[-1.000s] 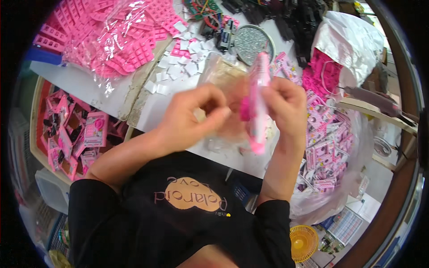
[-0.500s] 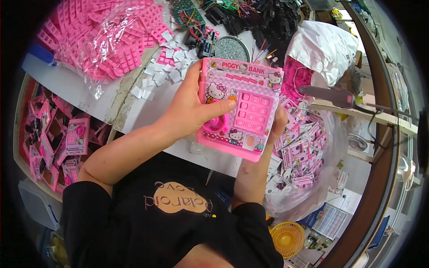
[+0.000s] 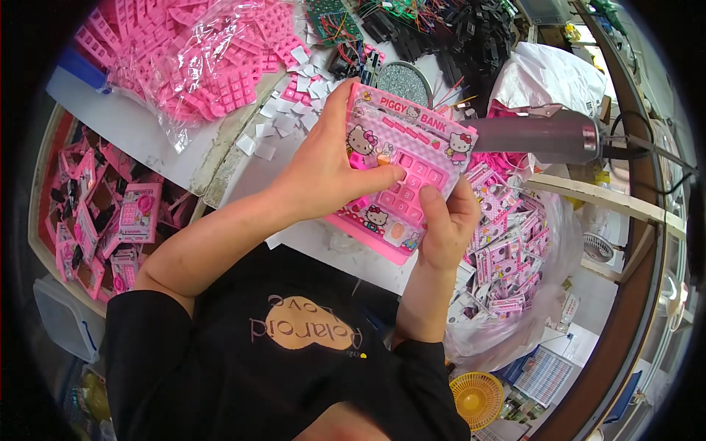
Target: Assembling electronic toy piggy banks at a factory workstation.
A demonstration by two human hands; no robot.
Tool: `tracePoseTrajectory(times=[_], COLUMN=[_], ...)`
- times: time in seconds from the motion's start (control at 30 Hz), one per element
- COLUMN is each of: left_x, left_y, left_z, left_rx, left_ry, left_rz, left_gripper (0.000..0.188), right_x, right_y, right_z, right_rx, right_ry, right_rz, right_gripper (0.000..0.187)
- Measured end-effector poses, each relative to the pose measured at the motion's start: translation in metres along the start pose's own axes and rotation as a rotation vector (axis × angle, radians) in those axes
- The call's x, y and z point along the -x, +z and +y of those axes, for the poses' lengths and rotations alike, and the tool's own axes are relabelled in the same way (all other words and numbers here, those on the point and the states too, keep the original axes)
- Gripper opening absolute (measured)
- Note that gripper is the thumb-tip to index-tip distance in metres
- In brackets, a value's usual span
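Observation:
A pink toy money-box front panel, printed with cartoon cats and fitted with a pink number keypad, is held up tilted above the white bench. My left hand grips its left edge, the thumb lying across the front onto the keypad's left side. On the lower right edge my right hand is closed, its thumb against the keypad's right side. The left thumb and hand partly cover a round pink part. Fingers behind the panel are hidden.
A grey cylindrical tool hangs just right of the panel. Pink keypads pile up at back left, near white paper squares. Black parts and a dish of small metal pieces lie behind. Finished-looking panels fill a left bin.
My right thumb has come round onto the keypad, and my left thumb has slid right onto it. The panel has turned slightly clockwise. The grey tool appears larger and nearer the panel.

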State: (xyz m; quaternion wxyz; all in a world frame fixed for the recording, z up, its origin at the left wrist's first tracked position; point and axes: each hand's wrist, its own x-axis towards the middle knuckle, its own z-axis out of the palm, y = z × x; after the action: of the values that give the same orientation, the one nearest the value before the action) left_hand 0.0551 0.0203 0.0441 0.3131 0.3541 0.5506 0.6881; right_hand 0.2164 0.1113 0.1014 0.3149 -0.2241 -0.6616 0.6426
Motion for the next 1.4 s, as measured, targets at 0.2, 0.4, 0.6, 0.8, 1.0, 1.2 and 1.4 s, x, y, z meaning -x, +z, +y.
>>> tracePoseTrajectory(times=[0.2,0.4,0.6,0.8,1.0,1.2,1.4], left_x=[-0.004,-0.010,-0.007,-0.013,-0.011,-0.014,0.025], left_y=[-0.004,-0.006,-0.014,-0.015,-0.018,-0.021,-0.024], left_z=[-0.002,-0.002,0.008,0.013,0.015,0.005,0.042], left_rx=[-0.090,-0.042,-0.275,-0.228,-0.323,-0.319,-0.510], left_ry=[-0.017,-0.045,-0.010,-0.037,-0.001,0.055,0.535], left_rz=[-0.030,-0.090,-0.197,-0.250,-0.272,-0.221,-0.050], left_gripper=[0.102,0.114,0.124,0.128,0.131,0.122,0.092], right_x=[0.000,0.002,0.000,0.001,-0.002,-0.001,-0.004], right_y=[0.009,0.007,0.002,0.000,0.001,-0.004,-0.017], right_z=[-0.001,0.002,0.001,0.007,0.005,0.007,0.010], right_rx=[0.010,0.071,0.019,0.023,0.014,-0.070,-0.045], right_ry=[-0.060,-0.081,-0.057,-0.062,-0.049,-0.038,0.007], right_rz=[-0.019,-0.012,0.019,0.060,0.082,0.066,0.155], right_gripper=[0.045,0.046,0.046,0.044,0.041,0.041,0.035])
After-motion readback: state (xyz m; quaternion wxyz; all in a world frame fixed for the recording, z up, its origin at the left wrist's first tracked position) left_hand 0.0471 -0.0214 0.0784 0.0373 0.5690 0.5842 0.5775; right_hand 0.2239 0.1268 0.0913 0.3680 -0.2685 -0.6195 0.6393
